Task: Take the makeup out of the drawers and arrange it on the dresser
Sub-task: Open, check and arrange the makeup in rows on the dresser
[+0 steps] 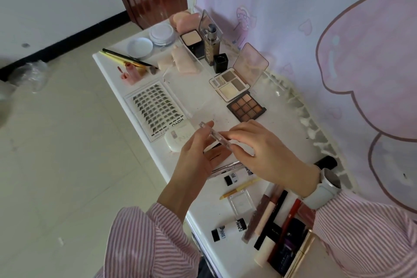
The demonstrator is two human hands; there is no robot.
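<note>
Both my hands hold a slim clear plastic tube [216, 135] above the white dresser top [282, 133]. My left hand [198, 156] grips its far end from the left, fingers curled round it. My right hand [259, 151] pinches its near end from the right. Makeup lies spread over the dresser: a sheet of false lashes [155, 109], a brown eyeshadow palette [246, 106], an open beige palette [230, 86], a foundation bottle [212, 48], and lip tubes and pencils [273, 212] at the near end.
A clear acrylic organiser [189, 88] stands mid-dresser. Round powder jars [162, 34], pink sponges [182, 20] and brushes [126, 57] sit at the far end. A pink curtain [338, 40] hangs on the right, tiled floor [56, 153] on the left. A drawer is not visible.
</note>
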